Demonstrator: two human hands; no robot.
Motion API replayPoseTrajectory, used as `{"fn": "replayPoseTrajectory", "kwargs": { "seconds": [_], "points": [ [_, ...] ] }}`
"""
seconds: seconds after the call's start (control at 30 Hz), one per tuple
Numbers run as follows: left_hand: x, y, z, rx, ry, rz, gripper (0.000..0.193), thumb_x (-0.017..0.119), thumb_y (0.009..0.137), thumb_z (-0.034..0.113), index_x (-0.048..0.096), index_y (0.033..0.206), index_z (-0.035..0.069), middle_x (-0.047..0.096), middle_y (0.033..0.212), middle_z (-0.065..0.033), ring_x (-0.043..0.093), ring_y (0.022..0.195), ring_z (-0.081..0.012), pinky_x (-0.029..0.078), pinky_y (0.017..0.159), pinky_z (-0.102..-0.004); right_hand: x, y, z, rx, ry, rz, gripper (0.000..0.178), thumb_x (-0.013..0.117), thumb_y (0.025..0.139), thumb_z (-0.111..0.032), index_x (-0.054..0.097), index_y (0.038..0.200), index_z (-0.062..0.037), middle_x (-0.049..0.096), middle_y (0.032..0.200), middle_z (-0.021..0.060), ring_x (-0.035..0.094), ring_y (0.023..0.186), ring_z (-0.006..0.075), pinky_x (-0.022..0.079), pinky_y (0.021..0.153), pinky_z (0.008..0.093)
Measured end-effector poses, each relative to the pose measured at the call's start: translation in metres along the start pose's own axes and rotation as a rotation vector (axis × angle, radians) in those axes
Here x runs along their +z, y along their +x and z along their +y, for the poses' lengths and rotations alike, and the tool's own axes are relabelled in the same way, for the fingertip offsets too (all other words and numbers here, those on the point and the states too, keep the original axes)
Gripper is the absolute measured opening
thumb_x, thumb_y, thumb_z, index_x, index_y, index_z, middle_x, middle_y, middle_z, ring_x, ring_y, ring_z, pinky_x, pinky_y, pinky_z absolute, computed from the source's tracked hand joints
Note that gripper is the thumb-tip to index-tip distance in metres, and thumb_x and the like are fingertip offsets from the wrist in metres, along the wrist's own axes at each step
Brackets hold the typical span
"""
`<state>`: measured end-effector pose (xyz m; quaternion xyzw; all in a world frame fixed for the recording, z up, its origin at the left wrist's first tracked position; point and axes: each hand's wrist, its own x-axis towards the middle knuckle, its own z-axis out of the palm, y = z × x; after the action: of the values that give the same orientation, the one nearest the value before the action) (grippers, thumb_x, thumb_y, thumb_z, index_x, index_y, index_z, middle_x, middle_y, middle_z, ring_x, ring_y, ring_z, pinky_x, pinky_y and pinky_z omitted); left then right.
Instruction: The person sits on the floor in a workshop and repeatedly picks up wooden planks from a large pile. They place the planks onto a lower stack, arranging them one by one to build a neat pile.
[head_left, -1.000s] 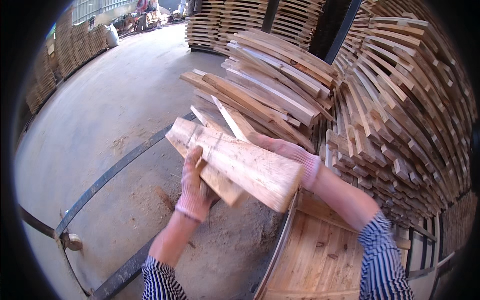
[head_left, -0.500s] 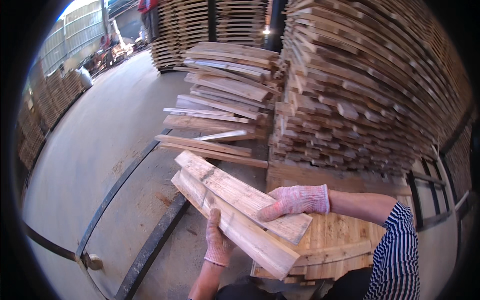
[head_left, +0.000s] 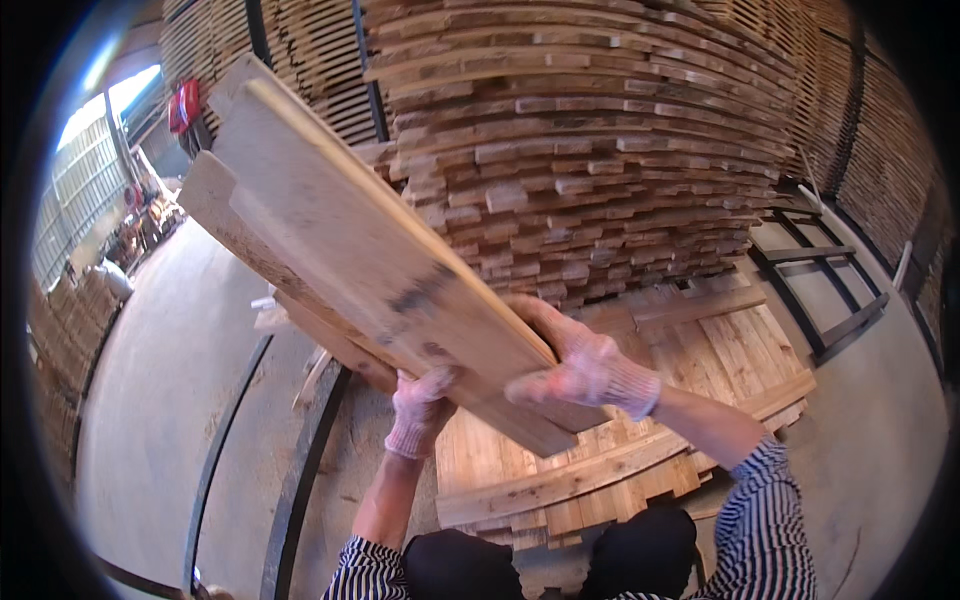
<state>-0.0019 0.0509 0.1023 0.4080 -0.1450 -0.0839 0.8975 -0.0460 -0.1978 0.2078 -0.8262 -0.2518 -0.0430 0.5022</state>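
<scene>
Several wooden boards (head_left: 340, 215) are held up at a slant in front of me, their far ends raised to the upper left. My left hand (head_left: 420, 408), in a pinkish knitted glove, is closed on the lower left edge of the boards, thumb on top. Gloved the same way, my right hand (head_left: 575, 365) grips their right edge near the close end. A dark smudge marks the top board. Beneath the boards lies a low layer of light planks (head_left: 690, 350) with a crosswise plank (head_left: 640, 465) along its near side.
A tall stack of planks (head_left: 600, 130) rises ahead. Dark metal rails (head_left: 300, 490) run along the floor at left, and a dark metal frame (head_left: 825, 265) lies at right. A person in red (head_left: 185, 107) stands far left. More wood stacks (head_left: 75, 350) line the left wall.
The boards have been lifted higher and closer, now hiding most of the loose pile. My view has turned right. Both hands keep their hold, with the right one now around the boards' edge.
</scene>
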Motion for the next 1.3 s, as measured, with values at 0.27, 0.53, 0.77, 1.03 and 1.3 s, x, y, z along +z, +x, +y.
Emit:
{"fn": "replayPoseTrajectory", "kwargs": {
  "seconds": [0.27,0.53,0.77,1.03,1.3],
  "points": [
    [-0.001,0.048,-0.07,0.243,0.692,-0.185,0.066,0.085,0.086,0.023,0.055,0.14,0.002,0.065,0.132,-0.0115,0.065,0.115,-0.0223,0.056,0.096,-0.0387,0.022,0.016,0.128,-0.073,0.259,0.264,0.071,0.079,0.083,-0.009,0.049,0.147,-0.0046,0.06,0.14,0.0192,0.06,0.127,0.0289,0.047,0.11,0.0357],
    [0.026,0.06,-0.065,0.176,0.664,-0.016,0.053,0.082,0.088,0.02,0.061,0.132,0.0,0.07,0.119,-0.0106,0.069,0.107,-0.0215,0.057,0.095,-0.0381,-0.03,0.018,0.115,0.154,-0.038,0.252,0.088,0.086,0.078,-0.033,0.043,0.153,-0.0145,0.069,0.124,0.0233,0.066,0.117,0.0379,0.053,0.099,0.0408],
    [0.07,-0.015,-0.071,-0.508,-0.001,-0.035,0.068,0.076,0.085,0.021,0.045,0.143,0.004,0.06,0.133,-0.0207,0.066,0.115,-0.0407,0.056,0.1,-0.0603,-0.108,-0.114,0.13,0.315,0.594,0.039,0.095,0.087,0.079,-0.029,0.037,0.155,0.0007,0.059,0.142,0.0144,0.058,0.129,0.0224,0.046,0.112,0.035],
    [-0.019,-0.007,-0.152,-0.881,0.395,0.156,0.062,0.08,0.083,0.022,0.055,0.138,0.006,0.066,0.13,-0.0202,0.069,0.112,-0.0295,0.058,0.099,-0.0457,-0.178,-0.222,0.267,0.824,0.113,0.155,0.091,0.085,0.082,-0.032,0.04,0.155,-0.0025,0.069,0.128,0.0173,0.067,0.118,0.0295,0.051,0.106,0.0409],
    [0.036,0.003,-0.176,-0.6,2.058,0.107,0.126,0.082,0.074,0.053,0.011,0.164,0.0,0.053,0.143,-0.035,0.072,0.105,-0.0341,0.061,0.08,-0.046,-0.136,-0.203,0.246,0.829,-0.856,0.126,0.088,0.077,0.087,-0.04,0.03,0.16,-0.0256,0.054,0.132,0.0231,0.061,0.118,0.0427,0.053,0.092,0.0542]
  ]
}}
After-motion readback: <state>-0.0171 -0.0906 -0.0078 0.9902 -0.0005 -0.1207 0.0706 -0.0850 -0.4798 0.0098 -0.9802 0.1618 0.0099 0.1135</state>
